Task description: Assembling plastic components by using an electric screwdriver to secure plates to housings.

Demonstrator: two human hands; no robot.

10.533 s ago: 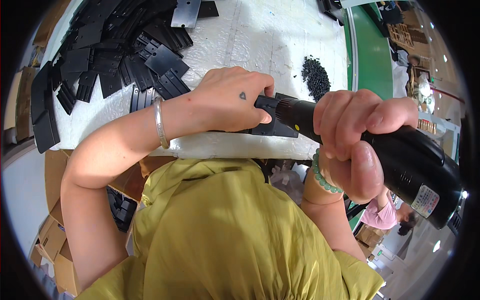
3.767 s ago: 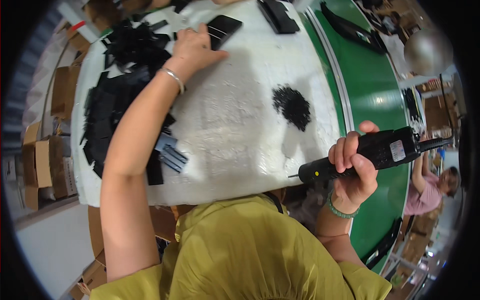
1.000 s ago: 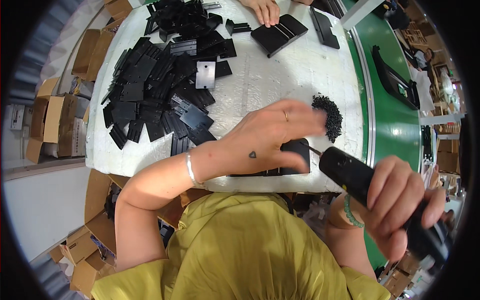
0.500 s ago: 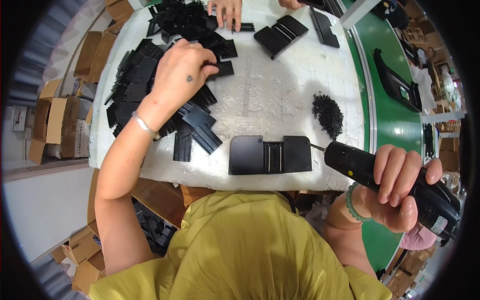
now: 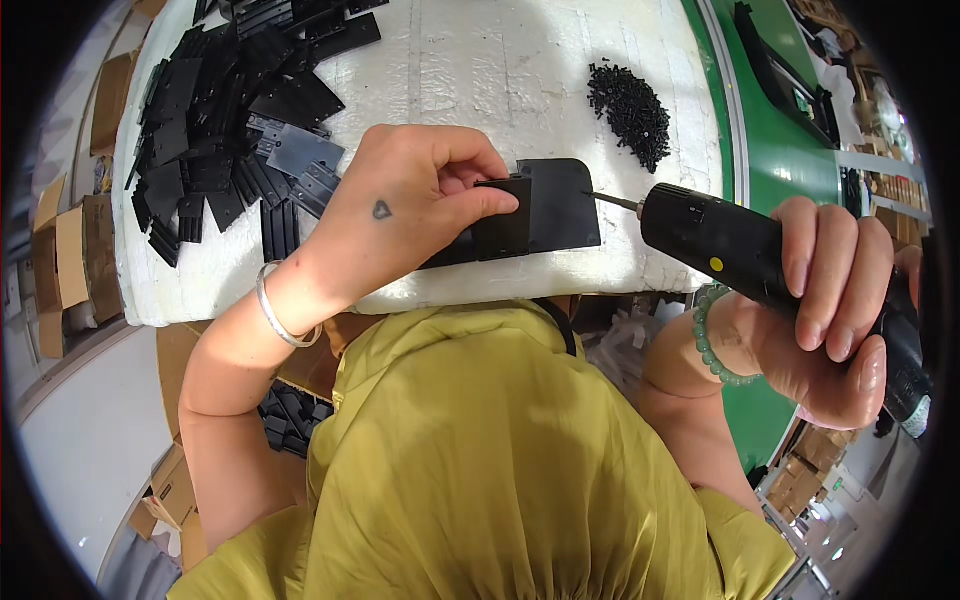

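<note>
My left hand [image 5: 420,205] pinches a small flat black plate [image 5: 505,228] between thumb and fingers. That plate lies over the middle of a wider black panel [image 5: 566,205] at the table's near side; my hand hides the panel's left part. In my right hand [image 5: 835,300] is a black electric screwdriver [image 5: 710,235], held level with its thin bit pointing left. The bit's tip appears close to the panel's right edge; I cannot tell whether it touches. Beyond the panel, to the right, sits a heap of small black screws [image 5: 632,115].
A large loose pile of black plates [image 5: 225,120] covers the left of the white work table [image 5: 450,75]. Along the right runs a green surface [image 5: 765,140] bearing a long black part [image 5: 785,75]. Cardboard boxes [image 5: 98,250] stand at the far left.
My left hand has come from the pile to the panel, bringing a small plate. The right hand still holds the screwdriver. The view has shifted, and another person's hands have left it.
</note>
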